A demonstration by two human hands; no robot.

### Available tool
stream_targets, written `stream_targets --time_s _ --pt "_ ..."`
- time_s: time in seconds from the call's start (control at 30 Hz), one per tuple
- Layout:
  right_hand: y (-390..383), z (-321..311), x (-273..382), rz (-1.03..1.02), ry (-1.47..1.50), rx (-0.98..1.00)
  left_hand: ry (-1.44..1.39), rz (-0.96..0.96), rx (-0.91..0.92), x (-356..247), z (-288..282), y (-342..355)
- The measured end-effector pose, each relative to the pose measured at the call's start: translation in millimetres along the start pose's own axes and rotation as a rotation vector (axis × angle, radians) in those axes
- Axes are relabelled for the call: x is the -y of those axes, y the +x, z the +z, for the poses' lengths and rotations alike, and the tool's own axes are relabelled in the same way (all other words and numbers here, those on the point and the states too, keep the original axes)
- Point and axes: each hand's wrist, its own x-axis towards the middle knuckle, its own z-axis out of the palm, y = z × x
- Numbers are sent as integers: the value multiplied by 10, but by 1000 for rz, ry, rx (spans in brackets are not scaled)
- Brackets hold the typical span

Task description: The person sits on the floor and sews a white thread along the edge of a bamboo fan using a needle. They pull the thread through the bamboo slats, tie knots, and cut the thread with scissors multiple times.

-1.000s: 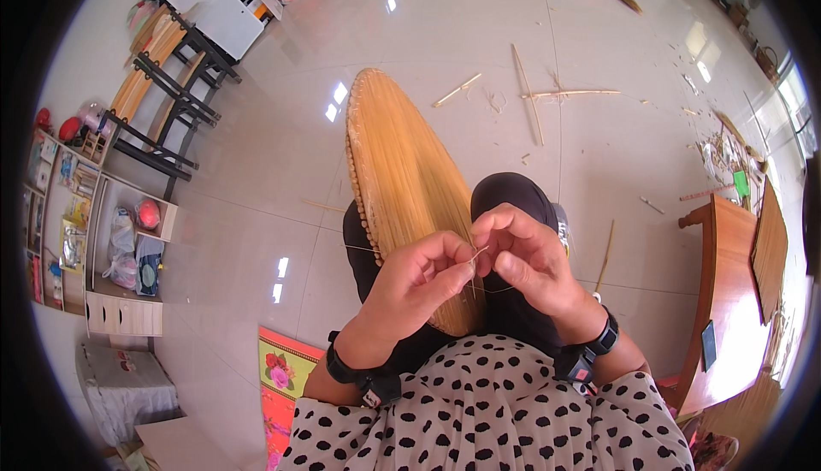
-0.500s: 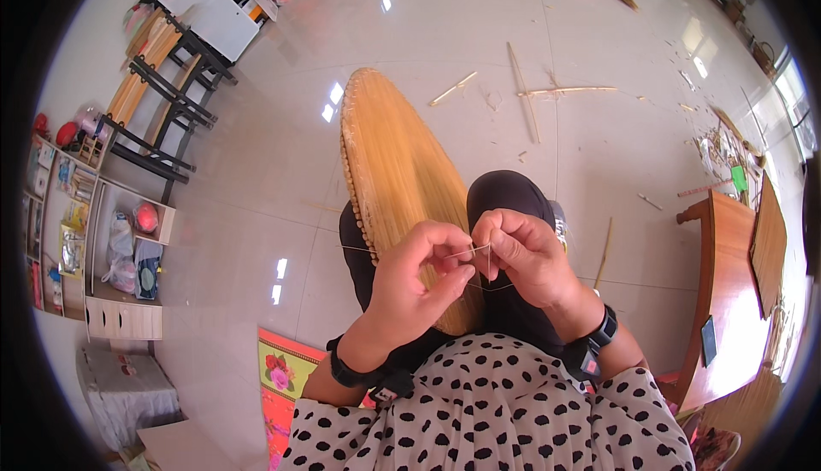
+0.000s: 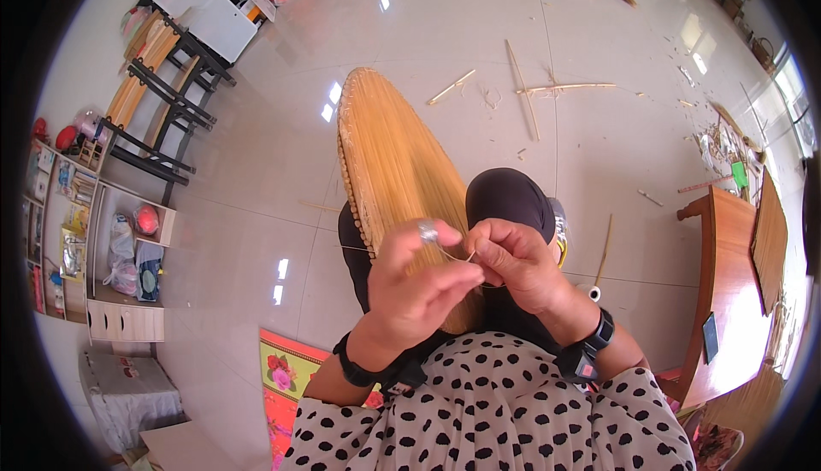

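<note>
Across my lap lies a long, pointed piece of smooth tan plant fibre point(image 3: 376, 137), with a knobbly stitched edge down its left side. My right hand point(image 3: 517, 264) is closed in a pinch on a thin pale thread point(image 3: 462, 257). Close beside it is my left hand point(image 3: 415, 278), somewhat blurred, thumb and forefinger apart, with a shiny metal band point(image 3: 428, 231) on one finger. The thread loops over toward the left fingers, but I see no grip on it there. Both hands hover above the near part of the fibre piece, hiding some of it.
Thin sticks point(image 3: 564, 88) and scraps litter the tiled floor ahead. A small white roll point(image 3: 594, 294) sits right of my knee. At the right stands a wooden table point(image 3: 727, 300) bearing a phone point(image 3: 710, 338). Shelves point(image 3: 128, 240) and a wooden bench point(image 3: 145, 86) line the left.
My left hand's fingers have come apart from the thread and its forefinger has lifted. My right hand keeps its pinch in nearly the same place.
</note>
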Motion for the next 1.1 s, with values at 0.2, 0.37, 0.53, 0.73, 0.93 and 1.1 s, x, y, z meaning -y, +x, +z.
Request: stream_targets --time_s 0.2,0.37,0.53,0.73,0.93,1.1 --pt "17 -130 72 -214 -193 -280 -751 -389 -282 63 -126 -5" --pt "-18 -355 171 -273 -817 -447 -902 -482 -342 81 -186 9" --pt "-29 -127 287 -667 -1358 -607 -1016 -639 -312 98 -162 -32" --pt "-101 76 299 -360 -364 68 -896 -605 -239 4 36 58" --pt "-86 14 167 -54 -117 194 -966 -599 -175 73 17 20" --pt "-190 -180 283 -12 -205 176 -1233 -648 -198 37 -63 -3"
